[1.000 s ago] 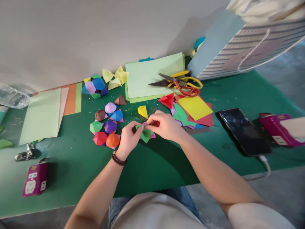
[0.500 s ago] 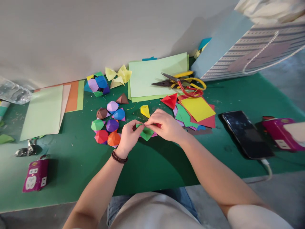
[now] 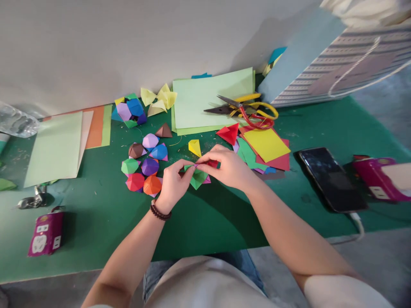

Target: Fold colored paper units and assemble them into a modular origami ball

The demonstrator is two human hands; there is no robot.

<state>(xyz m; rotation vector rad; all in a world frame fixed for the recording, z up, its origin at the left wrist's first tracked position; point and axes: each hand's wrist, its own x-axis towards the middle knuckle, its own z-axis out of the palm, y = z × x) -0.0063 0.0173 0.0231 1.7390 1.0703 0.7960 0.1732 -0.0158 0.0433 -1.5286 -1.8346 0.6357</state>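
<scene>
Probably a green cutting mat (image 3: 205, 226), pale wall (image 3: 128, 42) behind, left hand (image 3: 175, 186) and right hand (image 3: 226, 169) pinching folded green paper (image 3: 197, 179)

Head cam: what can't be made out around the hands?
- Folded green paper piece: head view, the left hand and right hand hide its folds.
- Red paper piece: head view, the right hand's fingers hide most of it; any join to the green piece can't be told.
- Clear plastic bottle: head view, cut off by the left edge.
- Striped paper bag: head view, cut off by the top-right edge.
</scene>
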